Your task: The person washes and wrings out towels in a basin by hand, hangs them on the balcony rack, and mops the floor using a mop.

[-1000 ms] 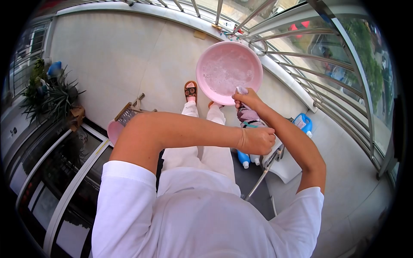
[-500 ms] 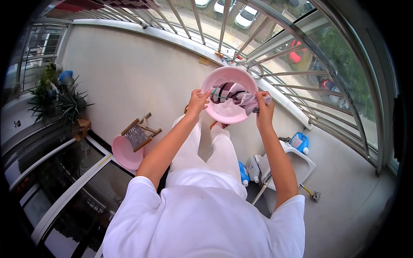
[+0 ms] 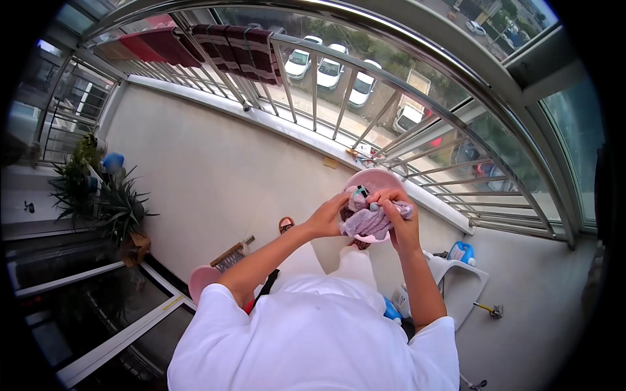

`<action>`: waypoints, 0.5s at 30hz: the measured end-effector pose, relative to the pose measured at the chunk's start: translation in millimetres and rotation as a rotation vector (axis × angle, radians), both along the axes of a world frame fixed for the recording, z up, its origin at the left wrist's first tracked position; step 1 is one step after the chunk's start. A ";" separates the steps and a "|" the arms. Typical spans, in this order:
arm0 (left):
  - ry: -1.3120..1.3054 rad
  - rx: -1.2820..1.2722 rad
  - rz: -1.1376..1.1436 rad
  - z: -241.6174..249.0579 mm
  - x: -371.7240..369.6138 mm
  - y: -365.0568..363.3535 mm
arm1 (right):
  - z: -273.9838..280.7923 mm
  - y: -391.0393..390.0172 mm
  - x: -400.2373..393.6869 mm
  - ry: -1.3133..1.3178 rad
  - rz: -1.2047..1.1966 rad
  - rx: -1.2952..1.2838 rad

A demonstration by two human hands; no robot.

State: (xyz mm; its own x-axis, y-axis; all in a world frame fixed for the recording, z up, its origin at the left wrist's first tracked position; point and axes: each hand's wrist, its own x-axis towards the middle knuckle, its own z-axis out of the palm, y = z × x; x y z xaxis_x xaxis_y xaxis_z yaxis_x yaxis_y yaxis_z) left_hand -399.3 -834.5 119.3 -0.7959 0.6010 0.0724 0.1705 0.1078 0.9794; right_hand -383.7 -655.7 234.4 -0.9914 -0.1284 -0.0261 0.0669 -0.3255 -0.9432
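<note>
A damp-looking pink and dark striped cloth [image 3: 367,223] is bunched up between my hands, above a pink basin [image 3: 377,179]. Its left side is gripped by my left hand [image 3: 328,216], whose fingers are partly hidden by the cloth. My right hand [image 3: 399,219] is closed on the cloth's right side, with the fingers bent over its top. The basin's lower part is largely covered by the cloth and hands.
Metal railing [image 3: 315,91] runs along the far side, with striped towels [image 3: 238,52] hung over it. Potted plants [image 3: 120,205] stand at left. A wooden stool [image 3: 233,254] and another pink basin [image 3: 203,280] are left of my legs; a white sink [image 3: 466,287] and blue bottle [image 3: 462,252] are right.
Both hands have come closer together, and the cloth went from stretched across the basin to bunched. The view has tilted up, showing more railing and the hung towels.
</note>
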 end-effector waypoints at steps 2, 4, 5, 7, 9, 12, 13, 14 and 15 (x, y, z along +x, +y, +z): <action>-0.123 0.084 0.028 13.2 -2.9 -45.1 | 8.4 -35.9 -11.7 -0.064 -0.004 -0.140; -0.112 0.149 0.101 36.4 -4.9 -90.9 | 3.7 -66.4 -25.8 -0.041 0.047 -0.167; -0.183 0.207 0.148 37.9 -2.1 -114.5 | 7.8 -85.5 -33.1 -0.034 0.038 -0.168; -0.467 0.400 0.250 38.2 0.0 -160.5 | -1.3 -111.3 -48.1 0.019 0.024 -0.059; -0.845 0.692 0.325 41.0 -0.6 -198.0 | -21.7 -124.3 -48.3 -0.147 -0.047 0.061; -1.117 0.892 0.343 75.7 -2.6 -233.3 | -63.0 -134.4 -45.5 -0.098 -0.060 0.391; -1.056 0.854 0.376 74.9 -3.1 -239.4 | -57.2 -146.4 -38.7 -0.079 -0.021 0.403; -1.004 0.810 0.409 71.3 -2.3 -241.8 | -50.8 -158.3 -31.9 -0.068 0.015 0.412; -0.952 0.761 0.435 68.5 -1.5 -243.1 | -39.5 -175.9 -26.4 0.003 0.102 0.433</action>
